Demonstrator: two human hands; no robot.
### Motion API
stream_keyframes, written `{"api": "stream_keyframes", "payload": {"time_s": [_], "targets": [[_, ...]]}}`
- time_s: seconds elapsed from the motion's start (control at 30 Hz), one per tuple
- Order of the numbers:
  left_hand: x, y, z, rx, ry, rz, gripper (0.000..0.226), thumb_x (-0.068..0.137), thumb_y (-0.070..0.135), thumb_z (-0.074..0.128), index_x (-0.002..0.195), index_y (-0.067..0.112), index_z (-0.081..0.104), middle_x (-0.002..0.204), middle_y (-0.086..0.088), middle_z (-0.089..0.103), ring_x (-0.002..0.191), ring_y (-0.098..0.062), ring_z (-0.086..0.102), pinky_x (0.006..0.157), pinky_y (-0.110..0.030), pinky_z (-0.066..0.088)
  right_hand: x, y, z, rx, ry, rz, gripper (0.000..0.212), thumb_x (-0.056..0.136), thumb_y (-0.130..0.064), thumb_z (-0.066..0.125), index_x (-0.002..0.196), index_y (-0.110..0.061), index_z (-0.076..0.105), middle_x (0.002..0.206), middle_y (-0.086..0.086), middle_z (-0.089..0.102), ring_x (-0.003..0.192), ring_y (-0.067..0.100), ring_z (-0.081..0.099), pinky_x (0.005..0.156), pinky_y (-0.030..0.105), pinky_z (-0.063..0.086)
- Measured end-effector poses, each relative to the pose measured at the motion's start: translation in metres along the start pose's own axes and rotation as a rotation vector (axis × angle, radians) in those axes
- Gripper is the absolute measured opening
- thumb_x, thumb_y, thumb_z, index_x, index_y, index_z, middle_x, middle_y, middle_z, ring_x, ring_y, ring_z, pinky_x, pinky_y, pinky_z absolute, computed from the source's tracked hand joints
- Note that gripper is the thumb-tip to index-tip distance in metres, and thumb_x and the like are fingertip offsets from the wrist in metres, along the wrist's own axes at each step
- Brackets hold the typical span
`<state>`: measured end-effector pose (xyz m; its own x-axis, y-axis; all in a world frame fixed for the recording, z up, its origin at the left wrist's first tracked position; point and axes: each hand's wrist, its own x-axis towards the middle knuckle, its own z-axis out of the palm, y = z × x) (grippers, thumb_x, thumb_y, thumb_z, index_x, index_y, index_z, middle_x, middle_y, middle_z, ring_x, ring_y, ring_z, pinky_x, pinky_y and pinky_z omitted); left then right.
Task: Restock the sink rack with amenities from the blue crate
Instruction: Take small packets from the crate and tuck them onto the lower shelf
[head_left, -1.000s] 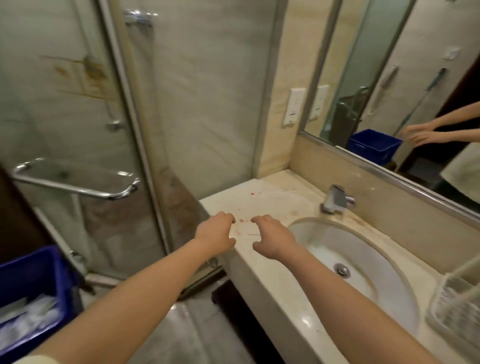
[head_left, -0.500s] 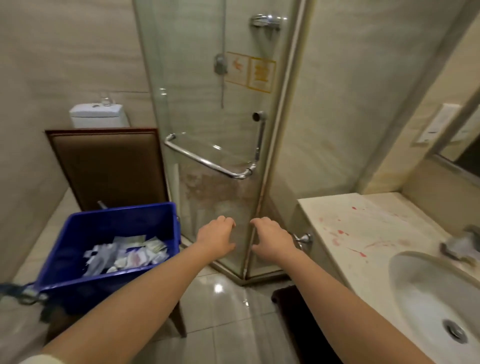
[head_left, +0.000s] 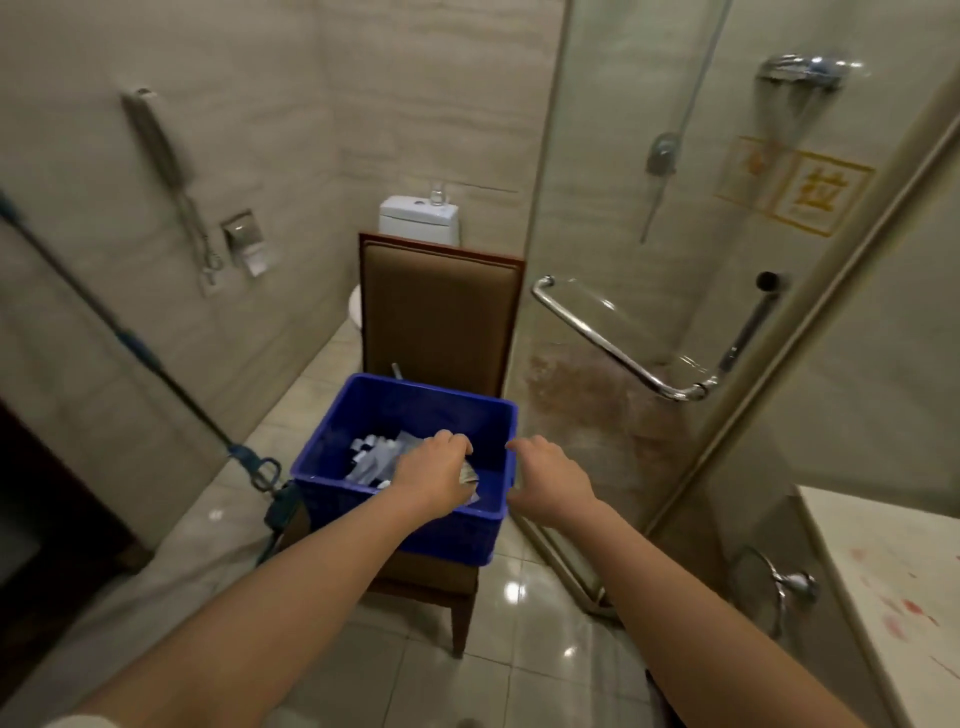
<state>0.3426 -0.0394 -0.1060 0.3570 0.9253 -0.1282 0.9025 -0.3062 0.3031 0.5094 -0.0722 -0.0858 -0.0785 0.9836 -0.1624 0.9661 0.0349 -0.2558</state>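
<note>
View has swung onto the blue crate (head_left: 405, 410), frame centre. Left hand (head_left: 434, 475) now curls over the packets (head_left: 371, 460), grip unconfirmed; right hand (head_left: 545, 478) loosely curled, empty. Pickup stage begins.

Bathroom, prob. hotel: toilet cistern (head_left: 418, 218) at back, glass shower door (head_left: 597, 208) w/ chrome handle bar (head_left: 613, 343), shower head (head_left: 800, 70). Wall handset (head_left: 156, 140) w/ cord, stone vanity top (head_left: 883, 545), glossy floor tiles (head_left: 519, 649). Blue crate (head_left: 415, 410) of sachets on a chair (head_left: 441, 306).
</note>
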Motion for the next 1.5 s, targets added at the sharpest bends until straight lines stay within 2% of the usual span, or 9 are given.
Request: {"api": "stream_keyframes", "payload": {"time_s": [0.13, 0.33, 0.6, 0.77, 0.93, 1.27, 1.5], "targets": [[-0.008, -0.037, -0.005, 0.023, 0.022, -0.084, 0.051, 0.09, 0.035, 0.063, 0.135, 0.022, 0.044, 0.134, 0.0, 0.045, 0.119, -0.021, 0.049, 0.085, -0.034, 0.045, 0.028, -0.03, 0.011, -0.033, -0.04, -0.074, 0.061, 0.085, -0.025, 0.064, 0.141, -0.022, 0.04, 0.135, 0.002, 0.046, 0.121, 0.023, 0.047, 0.091, 0.039, 0.05], [0.004, -0.094, -0.009, 0.017, 0.02, -0.193, 0.05, 0.089, 0.037, 0.064, 0.133, 0.023, 0.045, 0.135, 0.0, 0.046, 0.117, -0.021, 0.051, 0.088, -0.04, 0.05, 0.081, -0.063, 0.033, -0.052, -0.069, -0.155, 0.06, 0.087, -0.025, 0.063, 0.142, -0.022, 0.039, 0.137, 0.002, 0.046, 0.122, 0.023, 0.047, 0.088, 0.036, 0.048], [0.082, -0.166, -0.009, -0.002, -0.027, -0.271, 0.048, 0.091, 0.038, 0.062, 0.134, 0.024, 0.045, 0.132, 0.0, 0.048, 0.115, -0.022, 0.054, 0.083, -0.035, 0.045, 0.195, -0.079, 0.064, -0.036, -0.147, -0.184, 0.059, 0.086, -0.024, 0.061, 0.141, -0.022, 0.04, 0.135, 0.001, 0.046, 0.12, 0.024, 0.048, 0.083, 0.035, 0.049], [0.143, -0.203, 0.0, -0.017, -0.09, -0.264, 0.047, 0.09, 0.036, 0.063, 0.132, 0.023, 0.045, 0.132, 0.0, 0.047, 0.115, -0.021, 0.053, 0.081, -0.035, 0.046, 0.261, -0.078, 0.085, -0.01, -0.208, -0.129, 0.061, 0.086, -0.024, 0.062, 0.143, -0.022, 0.04, 0.136, 0.002, 0.047, 0.12, 0.023, 0.049, 0.089, 0.035, 0.05], [0.197, -0.233, 0.032, -0.039, -0.225, -0.263, 0.051, 0.088, 0.033, 0.064, 0.133, 0.022, 0.045, 0.137, -0.001, 0.046, 0.118, -0.023, 0.052, 0.086, -0.04, 0.05, 0.309, -0.063, 0.117, 0.025, -0.263, -0.043, 0.06, 0.085, -0.023, 0.061, 0.142, -0.021, 0.041, 0.137, 0.002, 0.047, 0.12, 0.023, 0.049, 0.093, 0.035, 0.048], [0.277, -0.271, 0.107, -0.053, -0.378, -0.198, 0.053, 0.089, 0.032, 0.062, 0.137, 0.022, 0.043, 0.138, -0.001, 0.045, 0.122, -0.022, 0.048, 0.092, -0.037, 0.047, 0.362, -0.026, 0.193, 0.086, -0.399, 0.159, 0.058, 0.086, -0.025, 0.061, 0.141, -0.023, 0.043, 0.141, 0.002, 0.044, 0.128, 0.022, 0.042, 0.1, 0.034, 0.041], [0.329, -0.275, 0.161, -0.051, -0.424, -0.1, 0.054, 0.091, 0.031, 0.058, 0.141, 0.021, 0.04, 0.14, -0.002, 0.043, 0.129, -0.022, 0.041, 0.097, -0.035, 0.041, 0.386, 0.005, 0.237, 0.106, -0.459, 0.276, 0.055, 0.089, -0.024, 0.058, 0.141, -0.021, 0.041, 0.141, 0.002, 0.042, 0.128, 0.022, 0.041, 0.098, 0.033, 0.04]]}}
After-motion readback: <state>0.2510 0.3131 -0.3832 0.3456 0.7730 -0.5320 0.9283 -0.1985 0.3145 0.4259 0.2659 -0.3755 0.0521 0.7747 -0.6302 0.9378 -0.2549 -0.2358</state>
